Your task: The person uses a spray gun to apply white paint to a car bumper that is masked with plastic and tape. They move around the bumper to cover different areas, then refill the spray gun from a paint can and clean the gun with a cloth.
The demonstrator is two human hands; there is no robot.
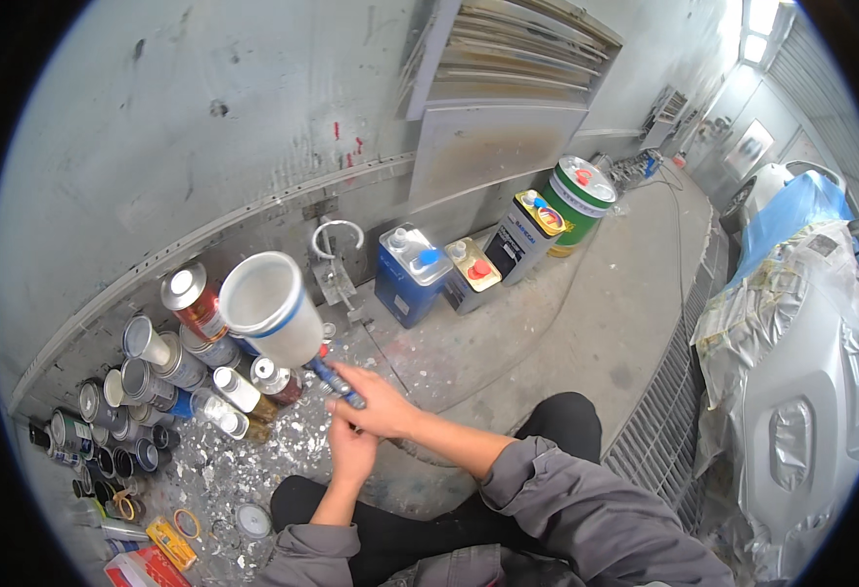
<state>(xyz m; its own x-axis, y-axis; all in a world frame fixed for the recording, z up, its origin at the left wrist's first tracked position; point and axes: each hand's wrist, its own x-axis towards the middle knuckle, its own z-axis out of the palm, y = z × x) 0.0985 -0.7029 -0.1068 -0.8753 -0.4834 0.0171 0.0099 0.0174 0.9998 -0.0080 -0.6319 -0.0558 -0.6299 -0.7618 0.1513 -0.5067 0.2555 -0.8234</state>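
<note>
A spray gun [336, 382] with a dark blue and silver body is in front of me. Its big translucent cup [297, 338] has a blue band and tilts toward the wall, its round end facing up and left. My right hand [379, 403] is closed over the back of the gun. Just below, touching it, my left hand [351, 452] is closed around the gun's lower part, its fingertips mostly hidden. Beside the cup stand a red can [193, 301] and a clear bottle with a white cap [243, 389].
Several paint cans [146, 383] crowd the speckled floor at left. A blue canister [408, 284], a dark canister [519, 245] and a green drum [580, 201] line the wall. A hook stand [336, 274] rises behind the cup. At right, a floor grate [659, 430] borders a masked silver car [811, 391].
</note>
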